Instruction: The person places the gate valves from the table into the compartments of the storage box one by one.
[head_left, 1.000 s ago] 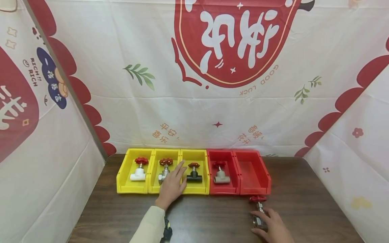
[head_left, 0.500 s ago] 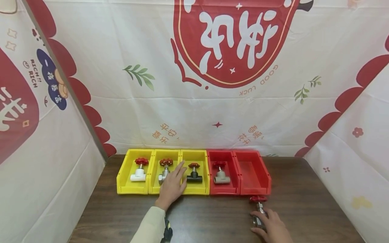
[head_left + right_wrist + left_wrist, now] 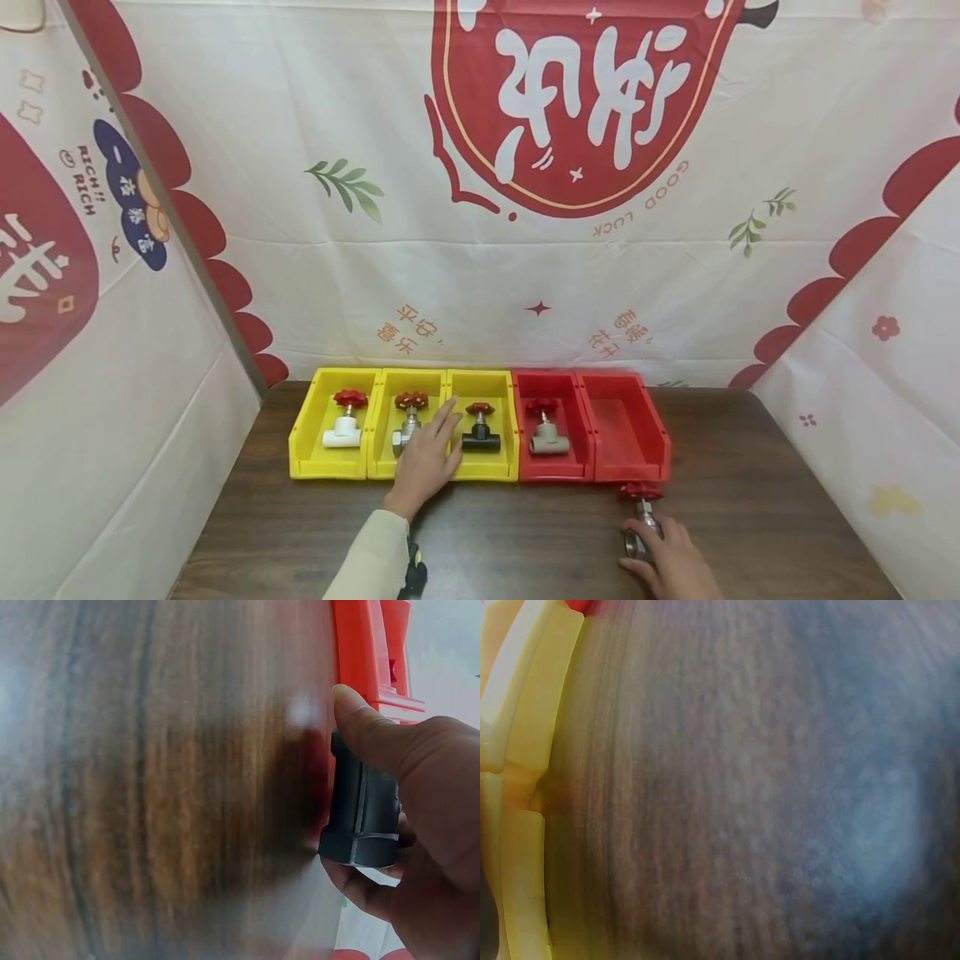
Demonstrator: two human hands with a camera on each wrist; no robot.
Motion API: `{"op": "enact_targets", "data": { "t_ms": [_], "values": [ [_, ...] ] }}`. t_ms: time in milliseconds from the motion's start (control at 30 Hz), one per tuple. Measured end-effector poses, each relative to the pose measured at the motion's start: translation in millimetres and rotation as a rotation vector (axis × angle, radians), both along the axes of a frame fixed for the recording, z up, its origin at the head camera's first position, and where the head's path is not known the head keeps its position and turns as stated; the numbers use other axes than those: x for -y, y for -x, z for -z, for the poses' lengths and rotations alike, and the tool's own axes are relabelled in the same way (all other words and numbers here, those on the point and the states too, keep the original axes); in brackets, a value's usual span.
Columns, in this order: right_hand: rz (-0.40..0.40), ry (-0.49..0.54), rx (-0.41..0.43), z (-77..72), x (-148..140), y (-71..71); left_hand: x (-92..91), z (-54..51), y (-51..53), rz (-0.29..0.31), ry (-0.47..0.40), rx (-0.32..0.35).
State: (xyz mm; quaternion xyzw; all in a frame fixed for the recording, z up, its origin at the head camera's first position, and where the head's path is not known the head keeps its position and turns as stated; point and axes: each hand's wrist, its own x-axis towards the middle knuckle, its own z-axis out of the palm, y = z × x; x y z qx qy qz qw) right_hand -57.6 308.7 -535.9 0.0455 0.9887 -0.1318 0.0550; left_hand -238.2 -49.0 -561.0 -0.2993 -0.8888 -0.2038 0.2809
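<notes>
My right hand (image 3: 671, 560) grips a metal valve (image 3: 645, 521) with a red handwheel, thumb and fingers on either side of its body. The wheel lies just before the front of the rightmost red bin (image 3: 632, 472). In the right wrist view the valve's body (image 3: 361, 810) looks dark, between the thumb and the curled fingers. My left hand (image 3: 427, 462) rests over the front of the middle yellow bins, fingers extended. It partly covers a silvery valve (image 3: 406, 433) in the second yellow bin (image 3: 381, 468). Beside its fingertips, a black valve (image 3: 480, 435) lies in the third yellow bin (image 3: 487, 472).
A white valve (image 3: 343, 429) lies in the leftmost yellow bin (image 3: 327, 469), a grey-beige one (image 3: 548, 437) in the left red bin (image 3: 555, 472). The bins stand side by side along the back of the brown table (image 3: 525, 533). Printed cloth (image 3: 480, 275) hangs behind and at both sides.
</notes>
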Motion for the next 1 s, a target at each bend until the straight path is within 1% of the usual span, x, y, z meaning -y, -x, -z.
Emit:
{"op": "enact_targets", "data": {
  "t_ms": [233, 433, 700, 1000],
  "values": [
    [0.015, 0.047, 0.007, -8.1, 0, -0.1, -0.3, 0.1, 0.7, -0.003, 0.0, -0.025],
    [0.013, 0.048, 0.033, -15.1, 0, 0.9, 0.3, 0.6, 0.5, -0.007, 0.005, -0.025],
    [0.015, 0.062, 0.033, -23.0, 2, 2.3, 0.6, 3.0, 2.1, -0.015, 0.004, -0.034],
    [0.014, 0.08, 0.051, -33.1, 2, 9.0, 0.8, 2.1, 0.6, -0.022, 0.02, -0.012]
  ]
}}
